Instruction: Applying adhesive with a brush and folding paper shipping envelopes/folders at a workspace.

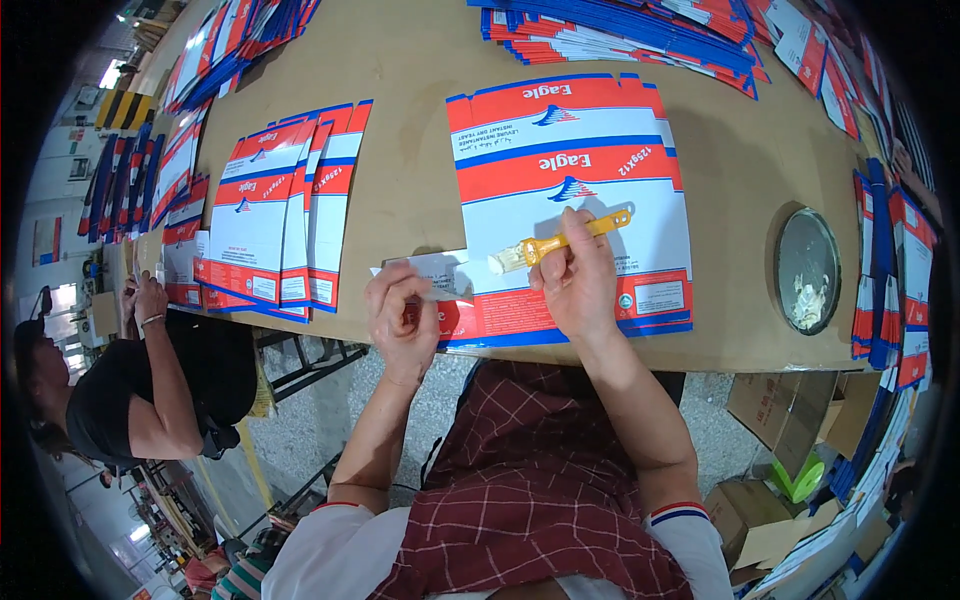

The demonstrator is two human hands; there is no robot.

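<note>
In front of me a flat printed carton (575, 215), red, white and blue, lies on the brown table. My right hand (582, 285) grips a paintbrush (548, 247) by its yellow handle. Its pale bristles, coated with something white, hang over the carton's lower left part. My left hand (405, 318) is at the carton's left edge, fingers curled and pinched on a small white side flap (440, 272). The flap looks slightly raised. To the right sits a round dish (779, 262) with white paste in it.
Overlapping flat cartons (255, 215) lie to the left, with larger stacks (620, 40) along the far side. More cartons (885, 270) line the right edge. Another person (150, 390) works at the left. Open cardboard boxes (760, 520) stand below the table at the right.
</note>
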